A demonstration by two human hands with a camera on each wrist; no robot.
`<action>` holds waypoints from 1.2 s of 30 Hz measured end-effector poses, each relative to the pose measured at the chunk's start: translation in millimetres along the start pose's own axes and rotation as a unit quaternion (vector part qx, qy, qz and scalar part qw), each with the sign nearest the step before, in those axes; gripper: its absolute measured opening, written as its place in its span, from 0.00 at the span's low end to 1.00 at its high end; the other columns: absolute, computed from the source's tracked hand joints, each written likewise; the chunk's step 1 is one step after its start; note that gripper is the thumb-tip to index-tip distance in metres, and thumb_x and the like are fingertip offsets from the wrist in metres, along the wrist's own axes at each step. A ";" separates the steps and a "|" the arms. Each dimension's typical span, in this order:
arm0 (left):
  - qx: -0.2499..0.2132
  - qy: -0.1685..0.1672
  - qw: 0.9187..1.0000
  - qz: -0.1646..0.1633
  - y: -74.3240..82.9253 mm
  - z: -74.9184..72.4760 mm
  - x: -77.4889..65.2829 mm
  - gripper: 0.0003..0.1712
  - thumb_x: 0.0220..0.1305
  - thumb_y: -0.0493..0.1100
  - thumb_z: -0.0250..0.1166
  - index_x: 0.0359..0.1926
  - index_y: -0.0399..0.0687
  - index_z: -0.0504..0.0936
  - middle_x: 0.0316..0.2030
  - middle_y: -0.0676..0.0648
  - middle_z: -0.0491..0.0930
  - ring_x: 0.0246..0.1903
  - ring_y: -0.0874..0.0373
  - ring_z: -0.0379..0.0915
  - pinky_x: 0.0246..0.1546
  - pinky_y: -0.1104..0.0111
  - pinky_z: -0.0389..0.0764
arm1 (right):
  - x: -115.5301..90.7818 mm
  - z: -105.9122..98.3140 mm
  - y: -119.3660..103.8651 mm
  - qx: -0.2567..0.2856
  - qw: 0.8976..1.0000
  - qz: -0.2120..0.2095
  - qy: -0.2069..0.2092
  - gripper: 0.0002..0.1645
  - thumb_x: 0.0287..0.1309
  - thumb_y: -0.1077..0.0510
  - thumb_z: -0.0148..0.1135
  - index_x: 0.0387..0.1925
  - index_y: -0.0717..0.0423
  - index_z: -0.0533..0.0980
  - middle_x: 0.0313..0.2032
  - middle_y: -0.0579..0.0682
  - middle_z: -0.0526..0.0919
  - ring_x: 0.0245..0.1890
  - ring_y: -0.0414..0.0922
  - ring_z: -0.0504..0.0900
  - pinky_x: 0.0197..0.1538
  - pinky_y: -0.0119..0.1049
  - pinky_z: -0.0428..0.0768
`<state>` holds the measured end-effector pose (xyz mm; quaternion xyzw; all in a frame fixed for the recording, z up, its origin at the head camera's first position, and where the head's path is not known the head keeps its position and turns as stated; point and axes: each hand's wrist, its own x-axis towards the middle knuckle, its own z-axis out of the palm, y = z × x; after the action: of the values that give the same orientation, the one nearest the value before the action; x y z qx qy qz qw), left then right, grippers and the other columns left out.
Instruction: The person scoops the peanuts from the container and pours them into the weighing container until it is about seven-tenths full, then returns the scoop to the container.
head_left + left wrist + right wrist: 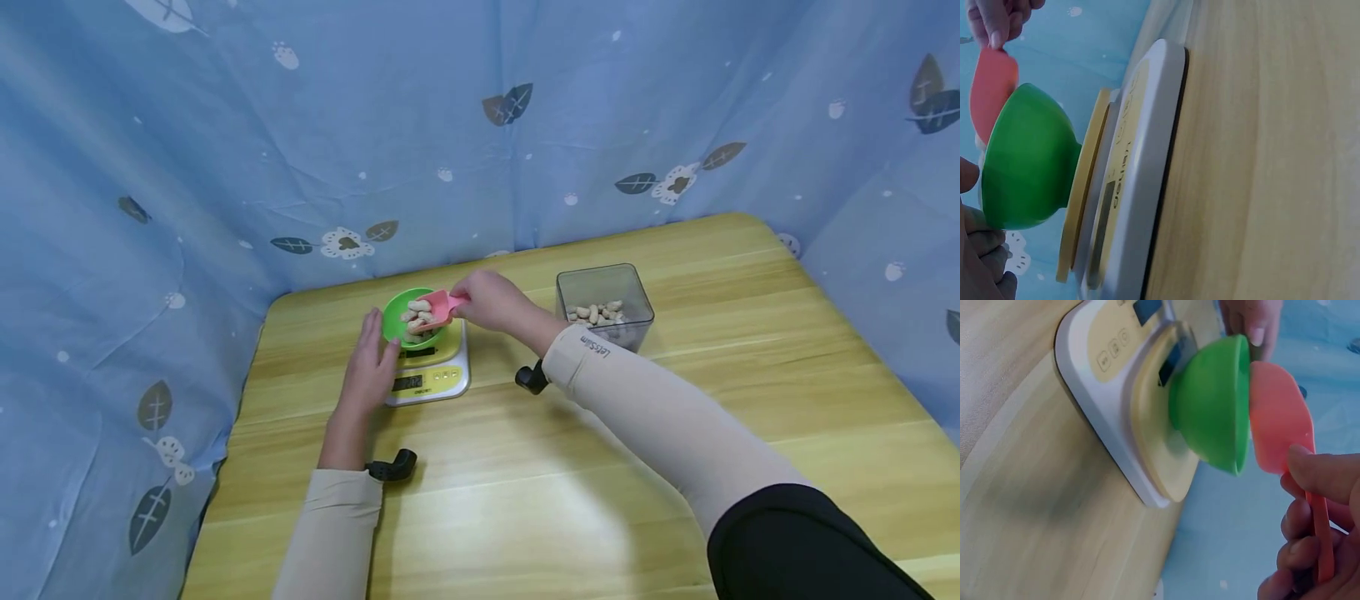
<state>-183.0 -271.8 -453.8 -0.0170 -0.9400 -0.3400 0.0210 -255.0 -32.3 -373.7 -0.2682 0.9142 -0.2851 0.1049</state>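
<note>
My right hand (491, 302) grips the handle of a pink scoop (1280, 415), thumb along its top and fingers curled round it. The scoop, with peanuts (420, 314) in it, lies over the rim of a green bowl (1210, 403). That bowl stands upright on the round yellow platform of a kitchen scale (442, 379); more peanuts show inside it. Beside the bowl's left side is my left hand (367, 371), its fingers extended and thumb apart, with fingertips right at the bowl in the left wrist view.
A clear grey square container (637, 321) holding peanuts stands right of the scale, behind my right forearm. The wooden table (510, 500) ends at a blue patterned curtain (442, 125) at the back and left. Black wrist cameras (393, 465) stick out from both wrists.
</note>
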 end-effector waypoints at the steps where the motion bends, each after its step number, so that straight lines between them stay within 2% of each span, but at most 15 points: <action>1: -0.001 0.001 1.000 0.001 0.0 1.1 0.1 0.38 0.77 0.53 0.42 0.79 0.46 0.39 0.79 0.50 0.33 0.78 0.50 0.32 0.76 0.50 0.42 | 1.3 1.8 -1.8 -0.009 1.000 0.002 0.002 0.13 0.63 0.53 0.65 0.46 0.54 0.85 0.36 0.47 0.86 0.34 0.44 0.75 0.38 0.35 0.71; 5: -0.004 0.004 1.000 0.003 0.2 4.1 0.1 0.38 0.77 0.52 0.44 0.78 0.44 0.41 0.79 0.50 0.35 0.77 0.49 0.34 0.76 0.51 0.43 | 5.1 5.9 -9.0 -0.049 0.999 0.012 0.006 0.10 0.63 0.53 0.65 0.42 0.52 0.85 0.36 0.46 0.86 0.35 0.44 0.77 0.40 0.36 0.73; 11: -0.003 0.004 1.000 0.005 -0.5 5.7 -0.6 0.38 0.77 0.52 0.43 0.79 0.48 0.39 0.79 0.51 0.35 0.77 0.49 0.35 0.76 0.50 0.44 | 7.2 5.7 -21.0 -0.129 0.991 0.018 0.002 0.11 0.64 0.60 0.60 0.44 0.49 0.85 0.41 0.46 0.86 0.41 0.44 0.81 0.46 0.39 0.80; 14: -0.002 0.005 1.000 0.005 -1.3 6.0 -0.9 0.38 0.77 0.53 0.43 0.79 0.49 0.39 0.79 0.51 0.36 0.77 0.49 0.35 0.76 0.51 0.44 | 6.0 5.1 -26.3 -0.188 0.982 0.002 0.011 0.13 0.63 0.62 0.58 0.43 0.48 0.84 0.39 0.45 0.86 0.39 0.44 0.82 0.42 0.39 0.82; 17: -0.001 0.006 1.000 0.006 -1.8 5.9 -1.1 0.38 0.77 0.53 0.43 0.79 0.50 0.39 0.79 0.51 0.36 0.77 0.49 0.35 0.76 0.50 0.44 | 3.4 4.3 -30.5 -0.248 0.968 -0.023 0.033 0.13 0.60 0.65 0.57 0.40 0.48 0.84 0.36 0.46 0.85 0.35 0.44 0.81 0.38 0.40 0.82; 20: -0.001 0.007 1.000 0.006 -2.0 5.6 -0.9 0.38 0.77 0.53 0.43 0.79 0.50 0.39 0.79 0.51 0.36 0.77 0.49 0.34 0.76 0.50 0.44 | 1.2 3.2 -32.5 -0.287 0.955 -0.043 0.054 0.13 0.59 0.65 0.59 0.41 0.49 0.84 0.37 0.48 0.84 0.36 0.46 0.80 0.39 0.41 0.82; 23: -0.001 0.008 1.000 0.005 -2.3 5.1 -0.5 0.38 0.77 0.53 0.43 0.79 0.50 0.39 0.79 0.51 0.36 0.77 0.49 0.34 0.76 0.50 0.44 | -0.2 1.2 -32.7 -0.303 0.949 -0.051 0.066 0.13 0.59 0.64 0.61 0.43 0.49 0.84 0.38 0.49 0.84 0.37 0.47 0.80 0.43 0.42 0.81; 28: -0.004 0.008 1.000 0.004 -3.3 5.2 0.0 0.38 0.77 0.53 0.43 0.79 0.47 0.40 0.79 0.52 0.35 0.77 0.49 0.34 0.76 0.49 0.44 | -1.5 -3.8 -30.9 -0.303 0.949 -0.049 0.073 0.13 0.56 0.62 0.67 0.44 0.49 0.84 0.39 0.49 0.83 0.39 0.47 0.79 0.44 0.41 0.80; 36: -0.004 0.009 1.000 0.004 -3.1 4.5 -2.1 0.38 0.77 0.54 0.42 0.79 0.51 0.38 0.79 0.54 0.34 0.77 0.50 0.33 0.76 0.49 0.43 | -5.8 -11.2 -24.6 -0.291 0.952 -0.046 0.083 0.15 0.57 0.67 0.63 0.43 0.49 0.85 0.38 0.49 0.84 0.38 0.47 0.79 0.44 0.42 0.80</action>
<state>-181.2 -271.3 -459.3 -0.0178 -0.9382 -0.3443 0.0305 -243.5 -41.0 -350.2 -0.3045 0.9495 -0.0329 -0.0676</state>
